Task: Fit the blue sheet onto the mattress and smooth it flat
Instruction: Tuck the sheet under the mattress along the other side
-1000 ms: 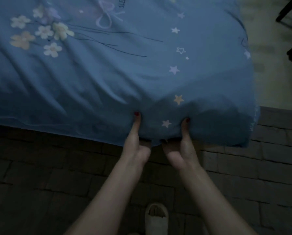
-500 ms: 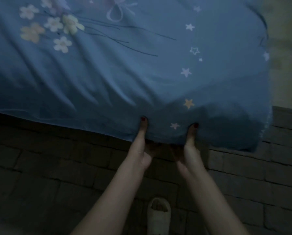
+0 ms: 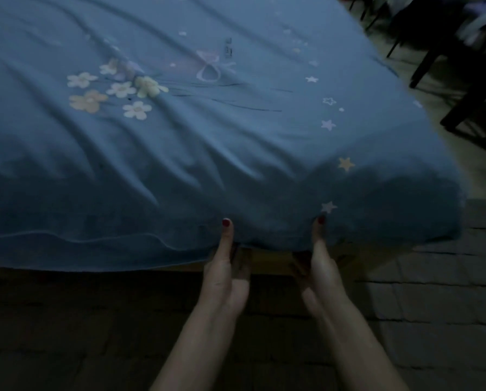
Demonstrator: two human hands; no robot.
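Head view, dim light. Blue sheet (image 3: 236, 142) covers the mattress top, rippled toward the near edge, drawn over the near right corner. Left hand (image 3: 225, 275) and right hand (image 3: 322, 273), side by side but apart, each clamp the sheet's hem at the near edge: thumbs on top, fingers tucked beneath. Brick floor (image 3: 433, 306) below.

text: dark print on blue sheet (image 3: 179, 142) | unreadable (too blurred)
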